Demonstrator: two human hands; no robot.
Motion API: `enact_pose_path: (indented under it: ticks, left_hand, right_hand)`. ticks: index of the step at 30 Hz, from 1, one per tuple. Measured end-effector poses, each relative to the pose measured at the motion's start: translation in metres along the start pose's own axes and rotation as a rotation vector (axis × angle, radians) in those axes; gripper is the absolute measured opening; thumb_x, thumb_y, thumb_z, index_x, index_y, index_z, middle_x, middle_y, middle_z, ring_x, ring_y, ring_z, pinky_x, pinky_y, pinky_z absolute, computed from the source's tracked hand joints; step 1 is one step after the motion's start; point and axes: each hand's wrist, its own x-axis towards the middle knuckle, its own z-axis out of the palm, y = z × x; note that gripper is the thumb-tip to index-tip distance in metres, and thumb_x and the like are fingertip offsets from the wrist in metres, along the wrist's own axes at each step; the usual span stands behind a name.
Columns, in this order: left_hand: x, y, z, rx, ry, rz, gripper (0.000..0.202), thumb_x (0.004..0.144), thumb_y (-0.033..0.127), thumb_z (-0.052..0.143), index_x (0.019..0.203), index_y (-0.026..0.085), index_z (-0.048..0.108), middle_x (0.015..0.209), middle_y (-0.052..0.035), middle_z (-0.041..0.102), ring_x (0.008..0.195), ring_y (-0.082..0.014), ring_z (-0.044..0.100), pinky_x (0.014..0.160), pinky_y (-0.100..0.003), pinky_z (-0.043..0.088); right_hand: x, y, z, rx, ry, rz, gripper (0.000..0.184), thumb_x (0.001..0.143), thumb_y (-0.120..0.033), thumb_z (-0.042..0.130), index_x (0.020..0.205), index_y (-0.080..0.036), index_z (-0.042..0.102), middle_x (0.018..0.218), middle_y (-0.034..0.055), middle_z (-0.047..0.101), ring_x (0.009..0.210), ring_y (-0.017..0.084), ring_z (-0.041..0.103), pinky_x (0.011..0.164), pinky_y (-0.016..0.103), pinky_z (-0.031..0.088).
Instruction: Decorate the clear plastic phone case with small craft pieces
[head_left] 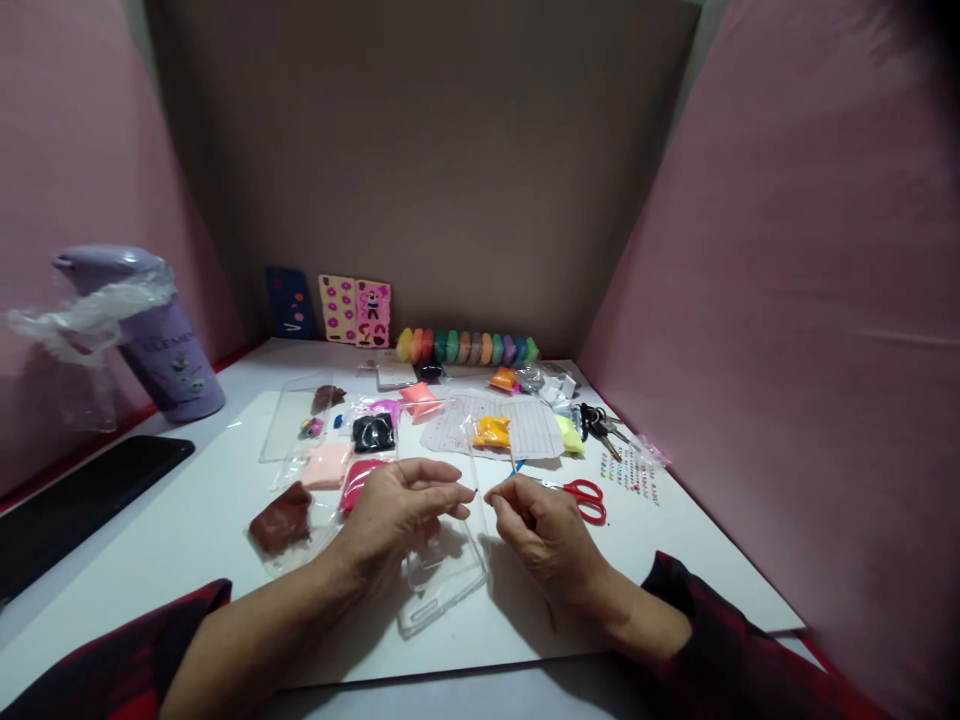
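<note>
Clear phone case [439, 570] lies flat on the white surface [697, 560] at lower centre of the frame, directly beneath both hands. Left hand [397, 515] and right hand [544, 530] meet fingertip to fingertip above it, each grip pressed together on something too small to identify. Case appears bare, with no clay applied. Clay packets remain bagged, including brown clay [281, 518] at left. Red scissors [586, 497] lie just right of the right hand.
</note>
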Motion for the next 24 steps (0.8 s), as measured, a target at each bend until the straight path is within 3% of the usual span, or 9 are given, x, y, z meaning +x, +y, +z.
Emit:
enact_pose_path:
  ticks: [8, 18, 24]
  left_hand:
    - [0.0000, -0.0026, 0.0018, 0.114, -0.032, 0.058, 0.026, 0.061, 0.022, 0.079, 0.081, 0.011, 0.065, 0.059, -0.0060, 0.070, 0.041, -0.0101, 0.055, 0.034, -0.016, 0.036]
    - [-0.0052, -0.0012, 0.0020, 0.151, -0.061, 0.117, 0.023, 0.062, 0.021, 0.075, 0.082, 0.013, 0.067, 0.075, -0.0097, 0.074, 0.064, -0.0172, 0.067, 0.041, -0.016, 0.040]
    - [0.0006, -0.0022, 0.0014, 0.092, -0.047, 0.085, 0.024, 0.061, 0.022, 0.079, 0.080, 0.013, 0.067, 0.065, -0.0074, 0.072, 0.045, -0.0111, 0.058, 0.037, -0.017, 0.038]
  right_hand:
    - [-0.0019, -0.0039, 0.0005, 0.058, -0.021, 0.013, 0.018, 0.088, -0.024, 0.049, 0.079, -0.018, 0.063, 0.058, -0.0023, 0.053, 0.052, 0.012, 0.046, 0.052, 0.023, 0.035]
    - [-0.0012, -0.0039, 0.0024, 0.166, -0.014, 0.101, 0.014, 0.084, -0.024, 0.053, 0.075, -0.017, 0.062, 0.054, -0.0043, 0.047, 0.050, 0.010, 0.039, 0.046, 0.022, 0.028]
    - [-0.0007, -0.0034, 0.0030, 0.183, -0.006, 0.120, 0.014, 0.082, -0.022, 0.052, 0.070, -0.018, 0.057, 0.053, -0.0055, 0.043, 0.049, 0.010, 0.036, 0.044, 0.021, 0.027]
